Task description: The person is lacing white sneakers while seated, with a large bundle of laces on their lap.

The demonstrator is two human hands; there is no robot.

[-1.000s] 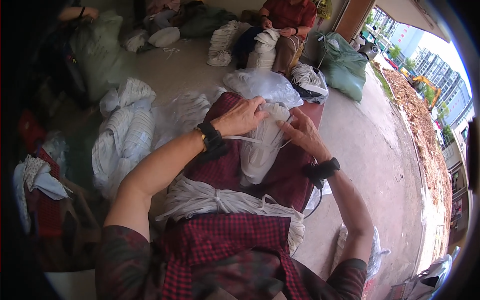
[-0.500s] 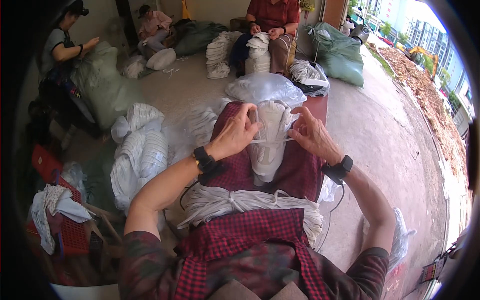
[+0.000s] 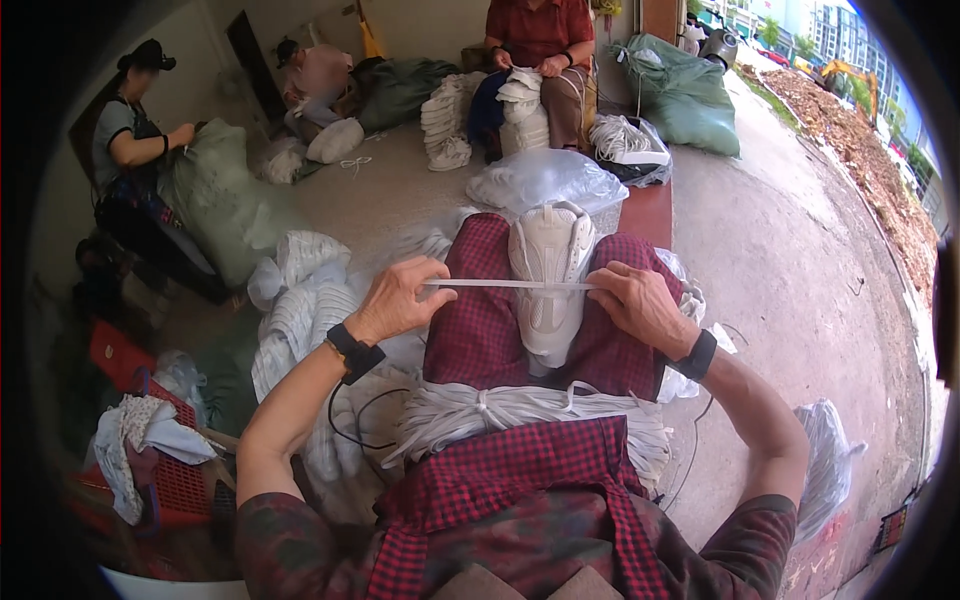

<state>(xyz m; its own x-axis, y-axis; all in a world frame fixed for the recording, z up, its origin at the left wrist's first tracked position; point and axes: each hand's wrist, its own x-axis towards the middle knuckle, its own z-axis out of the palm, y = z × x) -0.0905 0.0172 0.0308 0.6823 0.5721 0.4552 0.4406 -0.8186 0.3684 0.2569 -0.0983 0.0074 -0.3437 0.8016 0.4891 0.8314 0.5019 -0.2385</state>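
Observation:
A white shoe upper (image 3: 548, 325) stands upright between my knees, its tongue pointing away from me. Across its front a flat white shoelace (image 3: 482, 283) is stretched tight, nearly level. My left hand (image 3: 392, 302) pinches the lace well out to the left of the upper. Close by the upper's right side, my right hand (image 3: 645, 310) pinches the lace between thumb and fingers. On my lap, over the red and black checked apron (image 3: 480, 340), lies a thick bundle of white laces (image 3: 525, 408), tied at its middle.
Stacked white uppers (image 3: 300, 310) lie on my left beside a red plastic basket (image 3: 180, 425) with cloths. Ahead are a clear plastic bag (image 3: 545, 180) and a seated person (image 3: 540, 40) holding uppers. Green sacks (image 3: 685, 100) stand farther back; another person (image 3: 140, 150) handles one at left.
My left hand has moved left and slightly down, drawing the lace out straight. My right hand has shifted slightly right and down. The view has shifted a little.

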